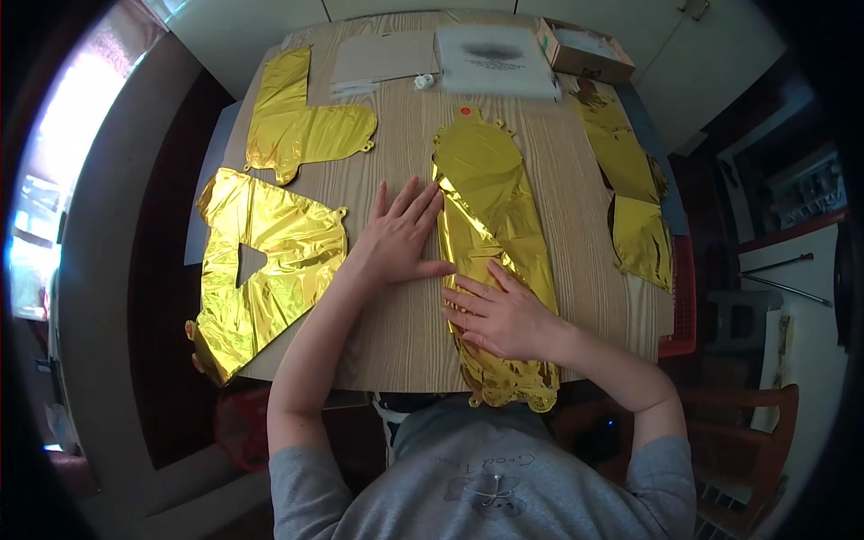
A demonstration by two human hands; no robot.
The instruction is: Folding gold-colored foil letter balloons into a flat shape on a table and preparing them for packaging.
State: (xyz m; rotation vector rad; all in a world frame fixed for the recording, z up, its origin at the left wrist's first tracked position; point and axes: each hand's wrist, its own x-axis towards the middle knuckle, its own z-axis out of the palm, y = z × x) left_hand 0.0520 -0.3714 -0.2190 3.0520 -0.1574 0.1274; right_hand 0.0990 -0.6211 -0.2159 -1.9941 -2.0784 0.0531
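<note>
Gold foil strip [499,216] flat on desk [396,337], under spread hands

Material: thin metallic film, mirror-glossy, finely wrinkled. Outline long and narrow: rounded far end with small tabs and a red dot, scalloped near end, bright diagonal crease across the middle. Similar film in three more pieces: L-shaped foil [292,130] near the far left corner; holed foil [301,252] along the left edge, with a roughly triangular gap; creased foil [630,171] along the right edge, irregular in outline.

Surface: pale wood grain, lines running near edge to far. By the far edge, left to right: beige sheet [382,58], small white lump [423,82] of unclear kind, translucent plastic bag [495,76] with dark print, shallow brown box [589,63]. Beyond that edge, pale cabinet doors [621,22]; past the right edge, red basket [686,306]; nearer, wooden chair [774,450].

Grip: left hand [396,243] spread wide, palm down, index fingertip and thumb at the strip's left edge. Right hand [508,319] palm down, fingers loosely apart, across the strip's nearer half. Strip lengthwise just right of desk centre, near end slightly over the near edge.
</note>
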